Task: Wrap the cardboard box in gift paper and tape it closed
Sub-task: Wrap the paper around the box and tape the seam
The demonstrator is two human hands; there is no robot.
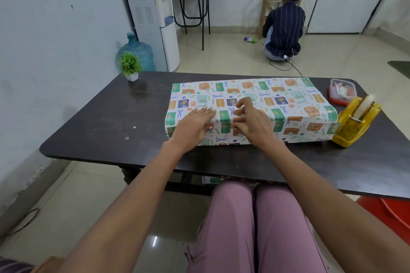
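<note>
A long flat box covered in patterned gift paper (288, 99) lies across the dark table (106, 122). My left hand (195, 124) lies flat with straight fingers on the box's near top edge, left of the middle. My right hand (248, 117) rests beside it, fingers bent, fingertips pressing on the paper at the top and the front face. A clear strip of tape seems to lie under the left fingertips; I cannot make it out clearly. A yellow tape dispenser (355, 124) stands at the box's right end.
A small potted plant (131, 66) stands at the table's far left corner. A clear plastic container with a red base (342, 92) sits at the far right. A person (284, 26) crouches on the floor behind, near a water dispenser (153, 13). A red stool (390, 213) is at my right.
</note>
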